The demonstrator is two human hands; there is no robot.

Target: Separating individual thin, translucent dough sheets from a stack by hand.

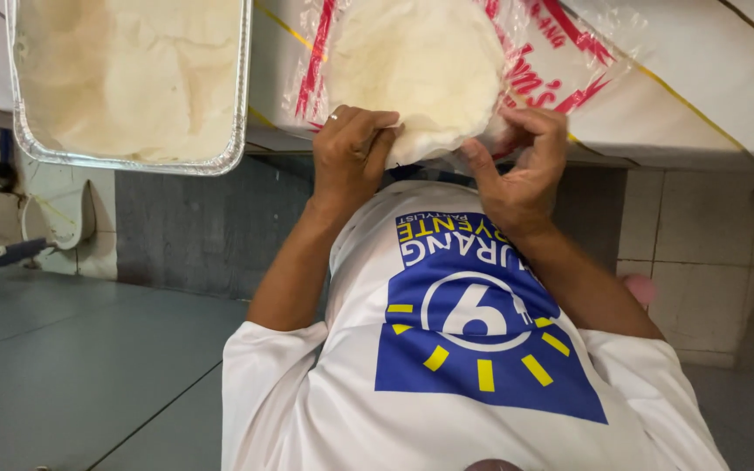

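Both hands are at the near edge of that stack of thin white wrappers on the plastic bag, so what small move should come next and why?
Probably peel the top sheet up slowly. The left hand pinches the near edge of the round white wrapper stack, and the right hand curls at the same edge, fingertips together. The stack lies on a clear plastic bag at the table's edge, beside a foil tray.

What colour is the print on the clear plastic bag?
Red print on the plastic bag, head view.

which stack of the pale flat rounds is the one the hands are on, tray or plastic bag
The stack on the red-printed plastic bag: both the left hand and right hand grip its near edge. The foil tray lies untouched.
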